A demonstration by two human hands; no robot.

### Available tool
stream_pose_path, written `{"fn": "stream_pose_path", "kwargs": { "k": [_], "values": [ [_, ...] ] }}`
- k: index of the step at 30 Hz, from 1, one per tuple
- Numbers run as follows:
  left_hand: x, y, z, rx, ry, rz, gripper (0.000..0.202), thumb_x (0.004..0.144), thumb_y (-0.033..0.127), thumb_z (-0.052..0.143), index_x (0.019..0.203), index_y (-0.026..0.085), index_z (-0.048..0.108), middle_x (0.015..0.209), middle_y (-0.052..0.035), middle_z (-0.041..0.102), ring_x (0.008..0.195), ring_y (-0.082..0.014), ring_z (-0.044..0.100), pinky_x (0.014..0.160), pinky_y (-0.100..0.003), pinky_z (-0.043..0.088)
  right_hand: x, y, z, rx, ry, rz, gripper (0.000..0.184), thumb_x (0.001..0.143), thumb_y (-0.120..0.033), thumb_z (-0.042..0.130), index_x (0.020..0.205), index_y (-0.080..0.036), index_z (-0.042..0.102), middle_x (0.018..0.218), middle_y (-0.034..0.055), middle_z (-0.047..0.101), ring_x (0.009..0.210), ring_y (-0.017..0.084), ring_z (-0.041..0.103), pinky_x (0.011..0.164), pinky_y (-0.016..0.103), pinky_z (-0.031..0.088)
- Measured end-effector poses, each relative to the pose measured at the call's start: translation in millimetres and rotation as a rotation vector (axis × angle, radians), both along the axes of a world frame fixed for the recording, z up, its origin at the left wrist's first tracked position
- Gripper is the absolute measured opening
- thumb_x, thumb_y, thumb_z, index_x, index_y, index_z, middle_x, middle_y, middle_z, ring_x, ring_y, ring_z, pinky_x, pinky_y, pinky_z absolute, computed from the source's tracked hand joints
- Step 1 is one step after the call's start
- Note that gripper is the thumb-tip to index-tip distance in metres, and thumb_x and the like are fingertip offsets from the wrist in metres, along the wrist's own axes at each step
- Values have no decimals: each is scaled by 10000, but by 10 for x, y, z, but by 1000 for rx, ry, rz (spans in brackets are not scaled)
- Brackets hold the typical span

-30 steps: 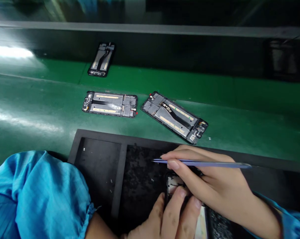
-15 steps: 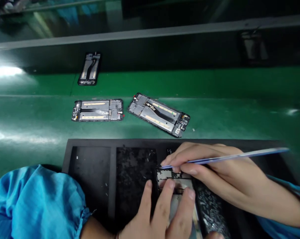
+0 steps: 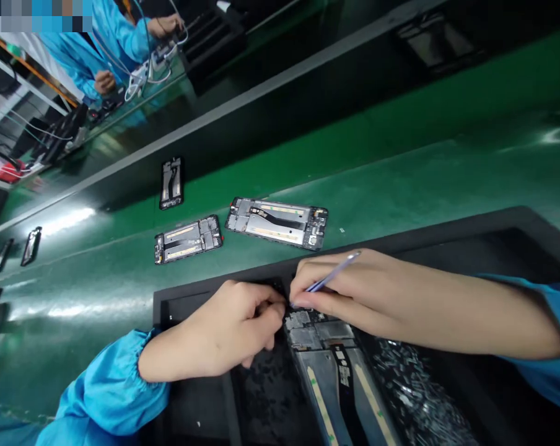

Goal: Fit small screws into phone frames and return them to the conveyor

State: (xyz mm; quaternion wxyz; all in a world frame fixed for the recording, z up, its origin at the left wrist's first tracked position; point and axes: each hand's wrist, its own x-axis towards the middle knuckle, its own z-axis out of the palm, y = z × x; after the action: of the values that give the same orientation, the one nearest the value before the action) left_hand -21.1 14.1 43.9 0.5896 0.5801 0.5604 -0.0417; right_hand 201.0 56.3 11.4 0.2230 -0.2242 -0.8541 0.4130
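Observation:
A phone frame (image 3: pixel 324 365) with metal plates and a black flex cable lies on a black tray (image 3: pixel 187 288) in front of me. My right hand (image 3: pixel 340 285) grips slim bluish-purple tweezers (image 3: pixel 333 271) at the frame's far end; their tips are hidden by my fingers. Beside the frame's far left corner, my left hand (image 3: pixel 233 325) is closed, its thumb and index finger pinched together. Whatever may be between those fingertips is too small to make out. Many tiny clear slivers (image 3: pixel 419 390) fill the tray right of the frame.
Two more phone frames, one at left (image 3: pixel 187 240) and one nearer the middle (image 3: pixel 277 223), lie on the green table (image 3: pixel 424 179) beyond the tray. A smaller-looking one (image 3: pixel 171 183) leans at the dark back panel. Across it, a person in blue sleeves (image 3: pixel 126 37) works among cables.
My left hand has lifted off the phone frame and moved to its far left corner, fingers now curled. The tweezers have swung to a different angle. The view has tilted, revealing another person.

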Motion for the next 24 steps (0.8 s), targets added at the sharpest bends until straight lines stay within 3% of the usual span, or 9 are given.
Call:
{"fn": "stream_pose_path", "kwargs": {
  "k": [2,5,10,13,15,20,24],
  "values": [
    [20,-11,-18,-100,-19,64,203,971,289,454,836,187,567,579,71,580,405,-65,443,415,-177,339,-3,9,-9,21,7,14,340,1087,-333,438,829,-224,630,804,-16,692,699,135,652,586,277,460],
    [49,-4,-40,-112,-22,106,170,926,271,485,798,185,558,518,82,529,422,-67,398,431,-177,320,4,9,-44,94,10,21,358,1090,-313,422,841,-220,662,801,-2,693,726,154,653,617,294,472],
    [69,41,-63,-123,-30,48,319,918,284,494,613,191,485,499,62,508,427,-57,398,461,-192,325,45,-3,-155,471,41,43,436,1086,-186,323,1029,-199,755,907,47,739,791,186,651,678,323,471],
    [71,42,-79,-168,-62,49,350,923,273,483,583,193,467,495,63,503,412,-49,383,449,-187,319,61,-6,-196,589,57,55,408,1073,-139,344,1079,-173,750,911,51,721,780,184,639,678,319,467],
    [71,42,-91,-181,-79,76,333,919,264,488,594,196,468,495,66,504,401,-47,373,425,-182,301,57,-6,-195,570,55,60,384,1077,-149,361,1061,-177,744,908,44,712,776,184,634,685,320,469],
    [74,56,-110,-226,-120,113,329,911,243,495,587,191,481,496,62,510,386,-42,363,391,-178,264,19,2,-147,260,18,43,312,1082,-218,432,904,-218,688,823,-2,681,741,163,635,650,304,467],
    [78,63,-117,-243,-108,132,353,915,253,511,569,186,485,474,64,499,373,-36,352,385,-170,265,8,4,-123,128,46,22,326,1084,-257,434,824,-231,629,772,-17,655,706,157,617,617,307,443]
  ]
}}
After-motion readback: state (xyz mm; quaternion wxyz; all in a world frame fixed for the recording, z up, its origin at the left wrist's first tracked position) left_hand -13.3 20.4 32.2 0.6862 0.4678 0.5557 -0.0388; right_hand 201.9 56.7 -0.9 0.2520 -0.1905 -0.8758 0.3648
